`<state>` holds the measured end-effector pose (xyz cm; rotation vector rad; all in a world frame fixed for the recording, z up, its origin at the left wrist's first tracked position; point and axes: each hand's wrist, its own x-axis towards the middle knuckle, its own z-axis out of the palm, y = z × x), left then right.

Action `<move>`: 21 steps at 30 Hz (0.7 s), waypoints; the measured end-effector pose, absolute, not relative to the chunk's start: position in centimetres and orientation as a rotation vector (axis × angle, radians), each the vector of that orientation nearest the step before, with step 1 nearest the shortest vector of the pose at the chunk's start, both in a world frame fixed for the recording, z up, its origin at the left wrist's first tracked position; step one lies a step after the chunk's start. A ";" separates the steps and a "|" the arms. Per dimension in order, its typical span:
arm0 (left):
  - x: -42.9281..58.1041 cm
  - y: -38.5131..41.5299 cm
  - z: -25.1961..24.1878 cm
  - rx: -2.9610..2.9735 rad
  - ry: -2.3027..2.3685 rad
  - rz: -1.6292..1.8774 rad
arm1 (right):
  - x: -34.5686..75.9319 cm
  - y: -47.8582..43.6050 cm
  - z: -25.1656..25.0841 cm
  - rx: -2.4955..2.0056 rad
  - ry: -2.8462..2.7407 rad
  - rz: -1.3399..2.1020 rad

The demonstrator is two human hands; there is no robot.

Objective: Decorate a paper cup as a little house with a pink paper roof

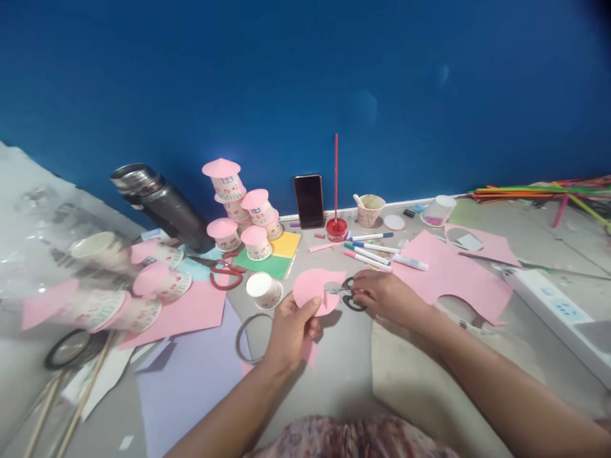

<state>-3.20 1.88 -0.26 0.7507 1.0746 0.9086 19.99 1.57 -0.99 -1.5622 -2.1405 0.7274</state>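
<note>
A pink paper circle [308, 282] with a cut in its right side is pinched in my left hand [294, 327], thumb on top. My right hand [389, 294] grips a small pair of black-handled scissors [351, 294], whose blades lie at the cut in the paper. A paper cup [264, 291] with drawings on its side stands just left of the circle. Beside my left wrist lies a roll of tape [241, 340]. Pink scrap paper [310, 357] shows below my left hand.
Decorated cups with pink paper roofs [222, 168] stand stacked behind, and more lie at left near a dark flask [167, 210]. Red-handled scissors [228, 277], markers [367, 257], a propped phone [309, 200], a red glue pot [337, 230], pink sheets [429, 267] and a power strip [558, 305] surround the hands.
</note>
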 end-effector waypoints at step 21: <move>-3.3 2.5 1.4 0.720 0.898 0.562 | 18.8 0.5 0.0 -1.423 -1.525 1.228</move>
